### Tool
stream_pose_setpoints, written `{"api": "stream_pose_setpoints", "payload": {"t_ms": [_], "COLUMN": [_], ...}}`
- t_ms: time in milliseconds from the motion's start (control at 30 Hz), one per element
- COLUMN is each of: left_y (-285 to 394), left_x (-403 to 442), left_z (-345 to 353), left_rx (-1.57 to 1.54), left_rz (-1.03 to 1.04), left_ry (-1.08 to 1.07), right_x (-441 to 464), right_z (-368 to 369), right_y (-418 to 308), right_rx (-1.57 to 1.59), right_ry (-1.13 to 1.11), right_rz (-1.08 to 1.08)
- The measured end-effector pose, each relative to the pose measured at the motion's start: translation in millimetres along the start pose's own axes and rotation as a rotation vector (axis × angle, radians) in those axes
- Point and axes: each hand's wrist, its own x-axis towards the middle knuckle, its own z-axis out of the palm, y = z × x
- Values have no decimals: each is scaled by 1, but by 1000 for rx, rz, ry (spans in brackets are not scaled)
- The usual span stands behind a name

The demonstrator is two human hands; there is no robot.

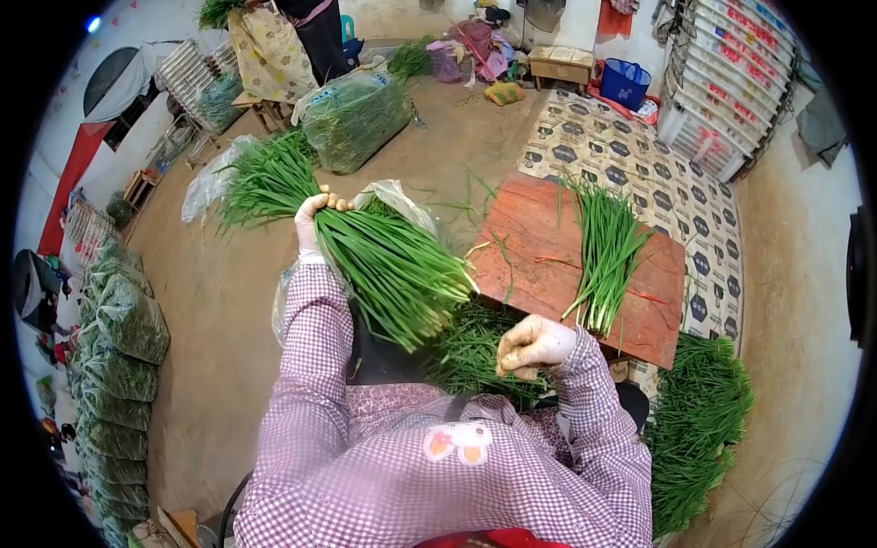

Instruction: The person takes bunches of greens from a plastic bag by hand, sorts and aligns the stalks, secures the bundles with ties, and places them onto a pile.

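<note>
My left hand (318,219), in a pale glove, is wrapped round a large bunch of garlic chives (388,265). The leafy tops stick out to the upper left, and the pale cut ends point to the lower right. My right hand (534,346), also gloved, hovers over my lap by the near edge of a reddish-brown board (512,219). Its fingers are curled together, and whatever may be between them is hidden. On the board rests a smaller pile of chives (607,256) with red ties beside it. Loose green leaves (475,352) lie below, between my hands.
A big pile of chives (699,429) stands at my right. Filled plastic bags (123,365) line the left side. Ahead are a stuffed clear bag (356,119), a blue basket (625,84) and stacked white crates (731,73). Another person (315,32) stands at the back.
</note>
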Motion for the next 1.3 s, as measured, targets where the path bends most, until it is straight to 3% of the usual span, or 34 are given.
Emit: {"api": "stream_pose_setpoints", "payload": {"t_ms": [33,133,233,300,433,467,633,767,800,833,867,900,933,967,1000,1033,1167,1233,1300], "left_y": [0,-2,-8,-12,-19,-17,-11,-4,-4,-6,-9,-10,-12,-15,-17,-17,-5,-3,0], "left_x": [0,2,3,4,3,3,4,9,12,12,11,9,10,13,14,14,4,6,10], "left_z": [2,3,6,10,21,21,16,4,-1,0,1,3,1,-3,-4,-2,6,-4,-12], "left_rx": [8,17,28,39,7,16,91,84,74,34,31,34,37,25,13,16,14,17,24], "left_rz": [15,14,11,8,-17,-16,69,122,119,120,105,90,81,55,30,31,36,57,51], "left_ry": [32,34,39,38,18,37,79,171,170,184,192,203,199,192,187,184,311,291,281], "right_x": [0,8,37,63,91,86,54,32,32,32,32,44,59,62,80,107,96,78,63], "right_z": [6,14,24,31,17,17,-3,-33,-32,-25,-28,-34,-29,-13,-12,-39,-34,-41,-52], "right_y": [1,-6,-18,-26,-15,-11,51,119,108,84,101,96,81,31,29,52,52,56,67], "right_rx": [-50,-266,-934,-1236,-1413,-1299,-1029,-1163,-1122,-1097,-1033,-823,-660,-386,-154,-243,316,432,390], "right_ry": [87,454,875,1051,1019,1041,941,395,243,264,533,597,719,651,665,660,638,729,680], "right_rz": [64,-44,-486,-426,-388,-444,-268,807,937,827,442,126,-66,-168,-270,-171,-291,-267,-190]}}
